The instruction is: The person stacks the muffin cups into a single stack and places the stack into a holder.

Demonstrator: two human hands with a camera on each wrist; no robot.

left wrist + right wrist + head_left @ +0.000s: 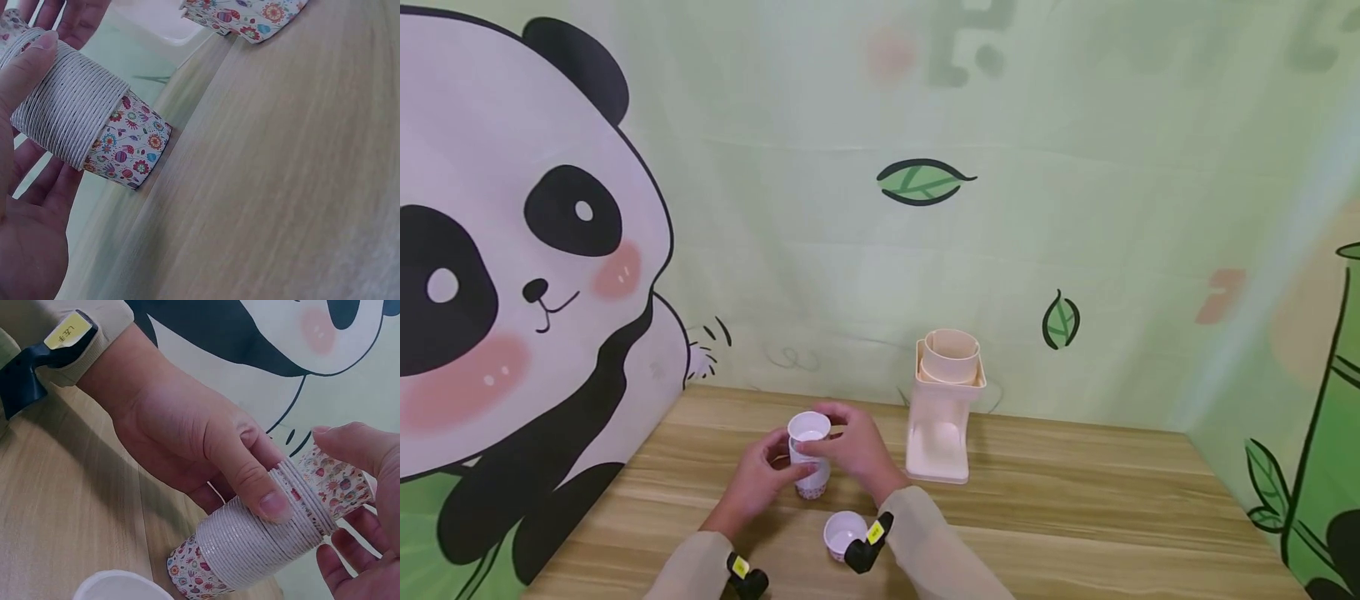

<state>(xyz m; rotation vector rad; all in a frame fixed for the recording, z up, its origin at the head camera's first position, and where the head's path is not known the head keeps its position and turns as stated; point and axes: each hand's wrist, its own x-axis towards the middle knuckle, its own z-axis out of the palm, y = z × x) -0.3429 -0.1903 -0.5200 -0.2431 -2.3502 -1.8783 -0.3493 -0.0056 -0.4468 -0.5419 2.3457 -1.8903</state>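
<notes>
A tall stack of nested paper cups (72, 103) with a colourful floral print stands on the wooden table, its many rims packed close together. My left hand (754, 482) grips the stack from the side, thumb across the rims (256, 540). At the top, a floral paper cup (337, 481) sticks up out of the stack, its mouth facing upward in the head view. My right hand (859, 454) holds this upper cup between thumb and fingers. In front of the stack, near my right wrist, another floral paper cup (844, 531) stands mouth up.
Behind and right of my hands stands a pale pink holder (937, 417) with a broad base and a round cylinder (952, 357) in its square top. A green cloth backdrop with a printed panda (550, 292) rises behind the table (1075, 500).
</notes>
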